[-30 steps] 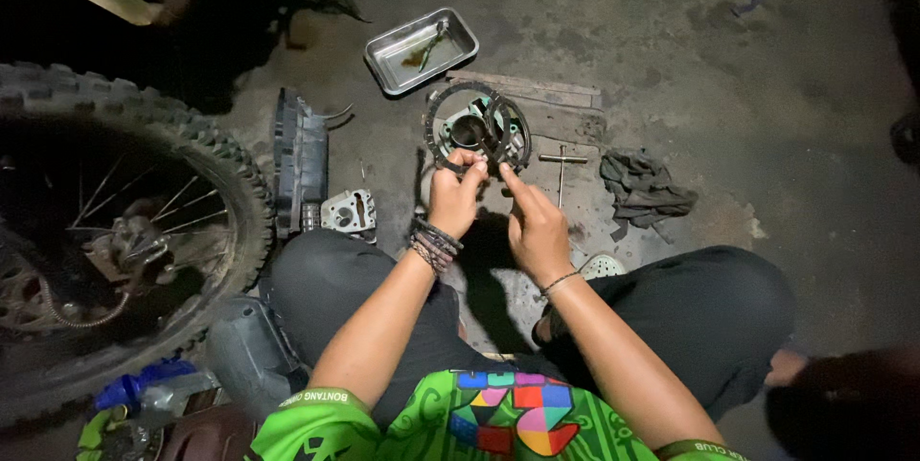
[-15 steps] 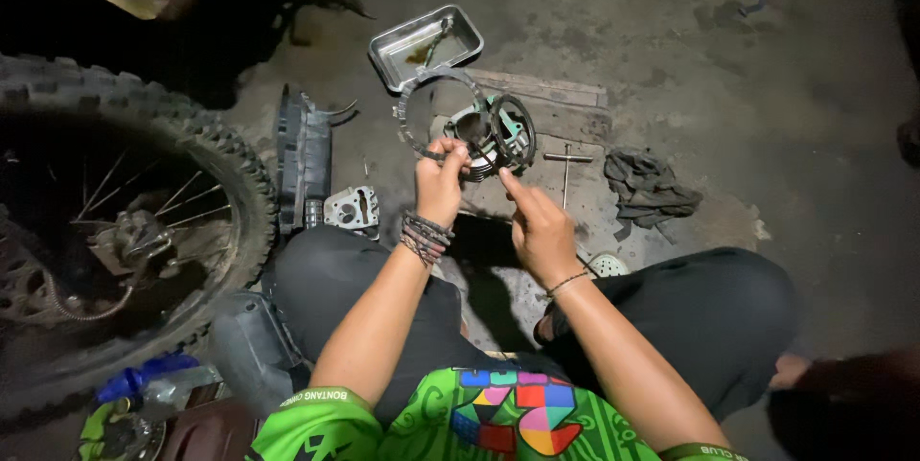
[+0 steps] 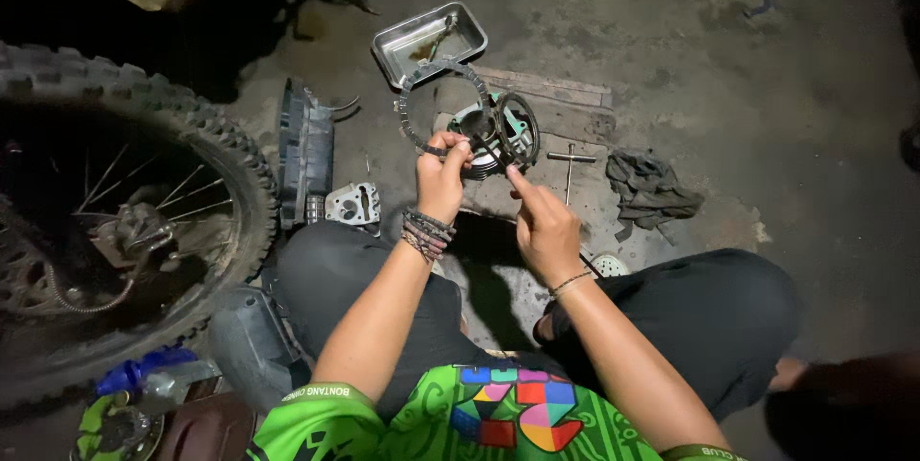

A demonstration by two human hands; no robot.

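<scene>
My left hand (image 3: 443,176) pinches the lower edge of a large dark toothed ring plate (image 3: 414,89), held up on edge over the floor. My right hand (image 3: 542,217) grips a thin dark tool whose tip carries a second, smaller ring plate (image 3: 518,127) just right of the first. Under both plates a round metal clutch assembly (image 3: 476,126) with green parts sits on a wooden board (image 3: 546,97). Bead bracelets circle my left wrist.
A metal tray (image 3: 429,39) holding a tool lies beyond the board. A knobby motorcycle wheel (image 3: 115,202) fills the left. A black plastic cover (image 3: 305,149), a small metal part (image 3: 353,204), a T-handle wrench (image 3: 569,166) and a dark rag (image 3: 654,185) lie around.
Both hands rose from the clutch assembly. The left hand lifted the large ring plate up and to the left, and the smaller plate came away on the tool in the right hand.
</scene>
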